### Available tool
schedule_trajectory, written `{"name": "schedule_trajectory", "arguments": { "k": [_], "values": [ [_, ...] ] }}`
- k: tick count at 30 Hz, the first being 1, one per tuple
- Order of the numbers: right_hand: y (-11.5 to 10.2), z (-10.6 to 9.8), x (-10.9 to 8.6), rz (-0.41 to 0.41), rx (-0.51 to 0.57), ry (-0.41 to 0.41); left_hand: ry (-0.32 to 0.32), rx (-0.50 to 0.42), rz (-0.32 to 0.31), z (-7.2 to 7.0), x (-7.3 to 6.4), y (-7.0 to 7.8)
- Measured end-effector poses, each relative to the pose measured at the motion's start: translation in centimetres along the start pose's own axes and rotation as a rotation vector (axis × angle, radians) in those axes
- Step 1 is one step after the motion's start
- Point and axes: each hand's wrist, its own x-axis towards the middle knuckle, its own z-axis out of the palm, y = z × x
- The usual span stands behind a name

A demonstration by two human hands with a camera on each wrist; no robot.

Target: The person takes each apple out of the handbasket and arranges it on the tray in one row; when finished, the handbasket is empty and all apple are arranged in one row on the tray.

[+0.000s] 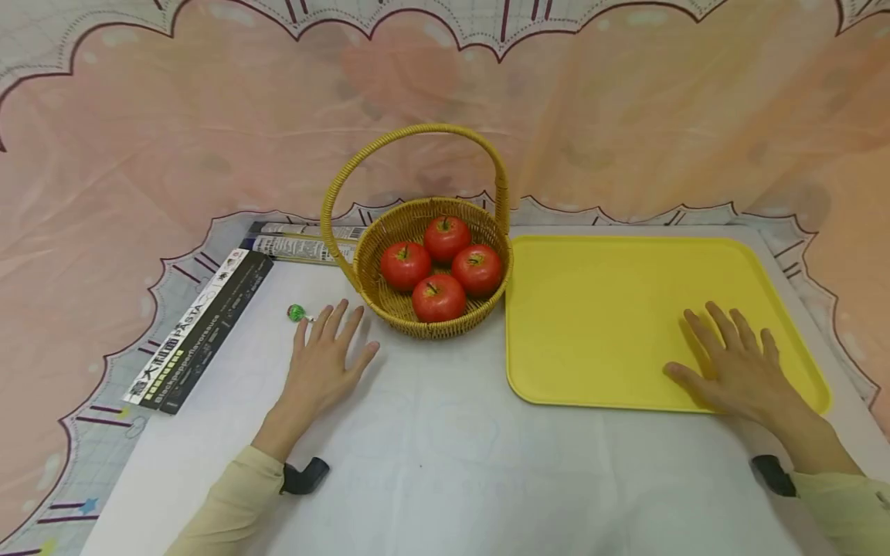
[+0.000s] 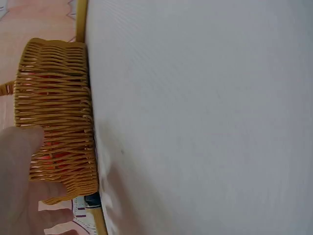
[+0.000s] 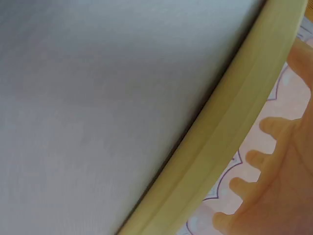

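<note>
My left hand is held with fingers spread over the white table, in front of the wicker basket and just right of a small green-wrapped lollipop. Several red apples lie inside the basket, whose tall handle arches above them. In the left wrist view the basket's woven side shows beyond the left fingers. Over the front right part of a yellow tray my right hand spreads its fingers, holding nothing. The right wrist view has the tray's edge running beside that hand.
At the left lies a long black-and-white pasta box. Behind it, clear packs with printed labels reach towards the basket's left side. A patterned cloth hangs behind the white table.
</note>
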Motion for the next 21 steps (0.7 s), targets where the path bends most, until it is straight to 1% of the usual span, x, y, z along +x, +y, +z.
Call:
{"name": "schedule_trajectory", "arguments": {
  "k": [2, 5, 7, 9, 11, 15, 18, 21],
  "values": [
    [0.0, 0.1, 0.1, -0.016, 0.033, 0.013, 0.022, -0.119, -0.028, 0.2, -0.1, 0.3],
    [-0.1, 0.2, 0.3, -0.04, 0.085, 0.052, 0.035, -0.331, -0.089, 0.6, -0.5, 0.8],
    [-0.3, 0.2, 0.4, -0.052, 0.135, 0.08, 0.036, -0.437, -0.119, 1.0, -0.7, 1.4],
    [-0.7, 0.2, 0.6, -0.066, 0.191, 0.112, 0.02, -0.519, -0.14, 1.3, -1.0, 2.0],
    [-1.1, 0.1, 0.7, -0.067, 0.253, 0.126, 0.003, -0.563, -0.137, 1.7, -1.2, 2.7],
    [-2.0, 0.0, 1.0, -0.041, 0.361, 0.107, -0.047, -0.614, -0.113, 2.2, -1.4, 4.6],
    [-2.6, 0.0, 1.2, -0.031, 0.432, 0.092, -0.07, -0.619, -0.075, 2.7, -1.5, 6.2],
    [-3.2, 0.2, 1.6, -0.057, 0.489, 0.099, -0.085, -0.629, -0.031, 3.3, -1.3, 7.7]
  ]
}}
